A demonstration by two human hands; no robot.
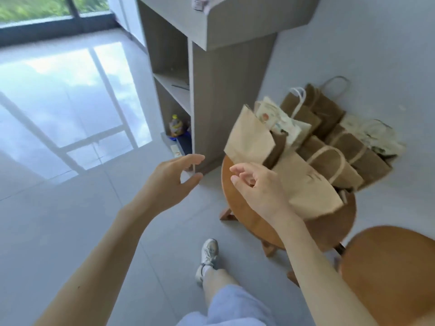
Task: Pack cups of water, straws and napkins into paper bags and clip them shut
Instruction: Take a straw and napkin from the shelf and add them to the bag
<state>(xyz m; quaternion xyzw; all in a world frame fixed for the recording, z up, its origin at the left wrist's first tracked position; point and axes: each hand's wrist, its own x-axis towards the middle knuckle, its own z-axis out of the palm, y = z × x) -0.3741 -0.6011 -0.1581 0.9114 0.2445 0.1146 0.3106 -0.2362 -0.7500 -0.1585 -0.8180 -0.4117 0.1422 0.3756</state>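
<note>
The right hand's fingers (237, 175) are loosely curled and hold nothing that shows. The right hand (259, 187) hovers over the left part of a round wooden stool (247, 217). Just beyond its fingertips, at the stool's far edge, a pale paper bag (249, 137) leans with its long axis running up and away to the left. A second pale bag (310, 189) lies just right of the knuckles; whether they touch it cannot be told. The left hand (174, 180) is spread wide and empty over the floor, off the stool's left edge, so the right hand is likely nearer the bags. More brown bags (357, 151) stand behind, against the wall.
</note>
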